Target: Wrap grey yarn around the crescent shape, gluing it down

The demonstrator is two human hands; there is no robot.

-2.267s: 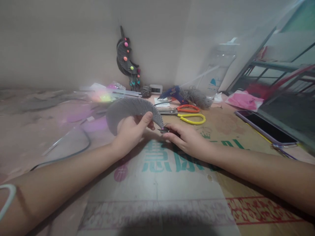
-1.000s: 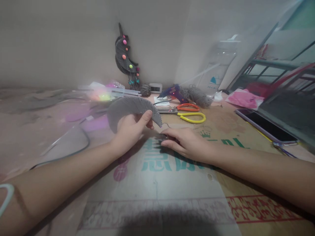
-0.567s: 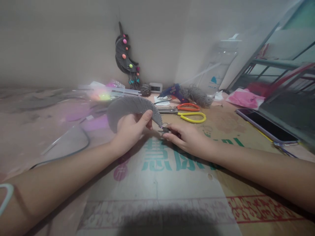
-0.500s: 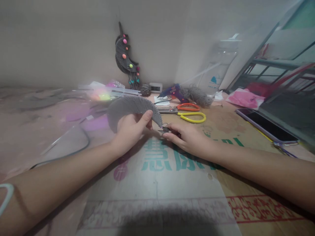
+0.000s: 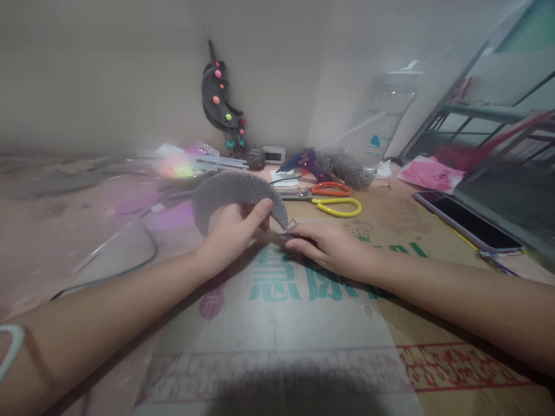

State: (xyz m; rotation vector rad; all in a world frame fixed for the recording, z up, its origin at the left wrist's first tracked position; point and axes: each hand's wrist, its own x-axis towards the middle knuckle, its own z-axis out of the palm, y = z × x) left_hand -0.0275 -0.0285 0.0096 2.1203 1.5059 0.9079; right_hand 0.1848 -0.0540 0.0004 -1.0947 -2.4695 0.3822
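Observation:
My left hand (image 5: 236,228) grips a grey yarn-wrapped crescent (image 5: 234,185), thumb on its face and fingers behind. The crescent's pointed tip is angled down to the right. Just below that tip, my right hand (image 5: 329,242) is closed on small dark snips (image 5: 284,236), blades pointing left; most of the tool is hidden in the fingers and its tips are blurred. A short loose yarn end (image 5: 292,222) shows between the crescent's tip and my right fingers.
Behind the hands lie scissors (image 5: 338,207) with red and yellow handles, a glue gun (image 5: 307,163) and grey yarn (image 5: 347,169). A decorated crescent (image 5: 214,98) hangs on the wall. To the right are a bottle (image 5: 381,121), a pink packet (image 5: 431,173) and a phone (image 5: 468,222).
The snips have dropped slightly below the crescent's tip, and their blades, apart before, now look like one blurred line. The crescent has shifted a little right and down.

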